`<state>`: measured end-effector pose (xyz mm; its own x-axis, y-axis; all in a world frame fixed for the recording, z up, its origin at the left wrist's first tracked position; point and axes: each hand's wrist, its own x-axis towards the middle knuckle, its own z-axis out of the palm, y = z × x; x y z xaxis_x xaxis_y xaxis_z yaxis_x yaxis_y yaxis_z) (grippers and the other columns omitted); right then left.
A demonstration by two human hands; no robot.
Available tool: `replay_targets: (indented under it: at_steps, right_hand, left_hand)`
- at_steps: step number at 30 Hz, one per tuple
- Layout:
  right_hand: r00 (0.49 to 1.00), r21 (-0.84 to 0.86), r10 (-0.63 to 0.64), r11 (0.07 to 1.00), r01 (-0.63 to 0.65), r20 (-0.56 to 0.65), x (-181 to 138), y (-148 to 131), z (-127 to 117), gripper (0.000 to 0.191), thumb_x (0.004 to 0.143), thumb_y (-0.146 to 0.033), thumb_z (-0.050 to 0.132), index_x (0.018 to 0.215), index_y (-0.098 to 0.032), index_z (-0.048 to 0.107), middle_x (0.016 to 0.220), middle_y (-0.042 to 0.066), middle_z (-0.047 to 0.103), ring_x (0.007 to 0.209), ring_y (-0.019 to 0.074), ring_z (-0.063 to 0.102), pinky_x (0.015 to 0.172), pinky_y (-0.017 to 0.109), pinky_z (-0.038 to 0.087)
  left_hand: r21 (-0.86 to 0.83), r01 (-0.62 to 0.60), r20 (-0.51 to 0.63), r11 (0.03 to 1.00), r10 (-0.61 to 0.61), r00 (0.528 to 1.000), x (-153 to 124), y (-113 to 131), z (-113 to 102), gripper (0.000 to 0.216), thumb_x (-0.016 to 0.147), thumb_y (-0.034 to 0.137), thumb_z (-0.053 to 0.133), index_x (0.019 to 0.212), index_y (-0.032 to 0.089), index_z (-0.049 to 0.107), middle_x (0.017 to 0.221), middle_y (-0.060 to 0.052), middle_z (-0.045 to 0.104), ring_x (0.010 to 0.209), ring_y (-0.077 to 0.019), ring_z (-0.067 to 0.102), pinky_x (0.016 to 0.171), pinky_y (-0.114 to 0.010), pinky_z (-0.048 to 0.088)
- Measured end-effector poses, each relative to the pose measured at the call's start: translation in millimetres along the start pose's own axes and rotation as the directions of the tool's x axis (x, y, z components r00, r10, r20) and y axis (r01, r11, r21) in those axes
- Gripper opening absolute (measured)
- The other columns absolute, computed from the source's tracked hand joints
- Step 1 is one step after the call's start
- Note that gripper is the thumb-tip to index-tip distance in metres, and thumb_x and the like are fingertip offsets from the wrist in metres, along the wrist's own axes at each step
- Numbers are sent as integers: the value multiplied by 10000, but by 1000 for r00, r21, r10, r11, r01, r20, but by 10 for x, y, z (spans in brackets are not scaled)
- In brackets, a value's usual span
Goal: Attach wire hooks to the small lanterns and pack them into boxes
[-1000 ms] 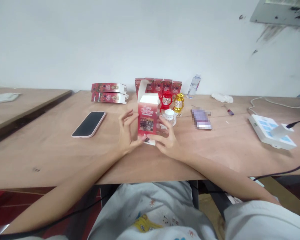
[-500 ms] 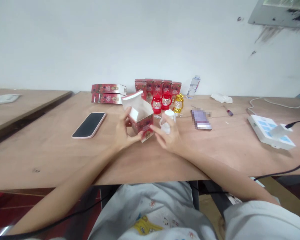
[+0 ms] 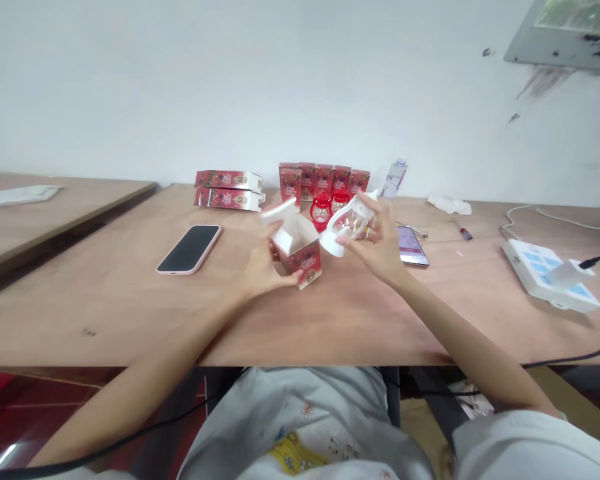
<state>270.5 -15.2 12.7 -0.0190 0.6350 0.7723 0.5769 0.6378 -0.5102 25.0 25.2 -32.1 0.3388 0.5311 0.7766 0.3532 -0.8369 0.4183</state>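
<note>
My left hand (image 3: 266,265) is wrapped round a red printed cardboard box (image 3: 304,260), tilted, its white-lined top flaps open toward me. My right hand (image 3: 380,243) grips a small white lantern (image 3: 349,221) with a clear middle, tipped so that its round white end points down and left, just right of the box opening. Behind them stand two red lanterns, the nearer one (image 3: 321,212) partly covered by the white lantern. The gold lantern is almost wholly hidden behind my right hand.
Several closed red boxes (image 3: 324,179) stand by the wall; two flat cartons (image 3: 229,199) lie to their left. A black-screened phone (image 3: 190,249) lies left, a lit phone (image 3: 412,247) right. Further right are a tissue (image 3: 450,204), a small screwdriver (image 3: 465,233) and a power strip (image 3: 550,277).
My right hand has left the box's side, picked up the white lantern from the table and tilted it beside the opening. My left hand keeps hold of the box. The view has shifted slightly.
</note>
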Motion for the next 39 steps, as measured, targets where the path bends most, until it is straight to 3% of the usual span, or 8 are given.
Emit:
replay_targets:
  at_steps: [5, 8, 10, 15, 20, 25, 32, 39]
  right_hand:
    - [994, 315, -95, 943, 109, -61, 232, -580, -32, 735, 785, -528, 643, 1407, -369, 284, 1480, 25, 324, 1345, 266, 390, 1029, 430, 470]
    - [997, 386, -48, 922, 18, 67, 292, -757, 133, 714, 799, -541, 621, 1404, -350, 293, 1415, 29, 425, 1282, 234, 470, 1017, 420, 488]
    - [995, 376, 7, 925, -46, 103, 315, -734, 270, 706, 800, -512, 636, 1402, -335, 312, 1413, 37, 438, 1280, 241, 472, 1014, 440, 491]
    - [996, 270, 74, 959, -83, 45, 374, -423, 455, 740, 806, -443, 654, 1435, -334, 280, 1412, 67, 441, 1339, 271, 397, 1053, 492, 443]
    - [999, 53, -21, 998, 23, -47, 341, -353, 387, 761, 805, -431, 653, 1444, -352, 248, 1450, 79, 346, 1389, 310, 297, 1085, 560, 378]
    - [975, -160, -192, 965, 208, 114, 271, -452, 338, 591, 806, -370, 657, 1348, -352, 421, 1401, 64, 334, 1373, 304, 310, 1117, 524, 347]
    - [931, -239, -244, 920, 311, 273, 361, -392, 246, 576, 813, -438, 638, 1349, -336, 453, 1357, 79, 383, 1256, 308, 408, 1049, 507, 389]
    - [881, -363, -248, 840, 402, 402, 371, -368, 210, 378, 938, -337, 418, 1287, -331, 563, 1248, 75, 498, 1143, 284, 399, 975, 487, 382]
  left_hand:
    - [-45, 37, -10, 998, -37, 999, 14, 18, 51, 959, 578, 401, 813, 1371, 271, 290, 1183, -135, 553, 889, -271, 664, 615, -402, 612]
    - [-33, 26, 34, 999, -25, 999, 36, 27, 47, 862, 586, 382, 820, 1309, 265, 365, 1128, -113, 608, 938, -298, 661, 676, -452, 611]
    - [-17, 9, 23, 1000, -9, 1000, 24, 21, 55, 846, 608, 387, 815, 1311, 273, 357, 1083, -101, 632, 917, -296, 667, 668, -471, 609]
    - [-66, -51, -98, 996, 45, 994, -67, -24, 137, 1014, 609, 426, 816, 1393, 332, 180, 1213, -134, 546, 898, -264, 673, 652, -473, 616]
    - [-106, -79, -97, 991, 69, 993, -74, -16, 180, 948, 655, 364, 794, 1374, 354, 178, 1290, -137, 510, 999, -292, 660, 702, -492, 623]
    - [-131, -63, -109, 989, 49, 993, -61, -19, 176, 956, 654, 318, 806, 1373, 329, 177, 1339, -181, 460, 1078, -312, 631, 740, -496, 619]
    - [-104, -109, -97, 989, 99, 990, -56, 1, 168, 901, 692, 310, 781, 1369, 304, 187, 1336, -165, 455, 1121, -280, 609, 768, -443, 613]
    - [-116, -84, -75, 990, 75, 994, -51, -54, 176, 935, 696, 321, 774, 1389, 289, 146, 1349, -185, 459, 1120, -285, 610, 775, -438, 609]
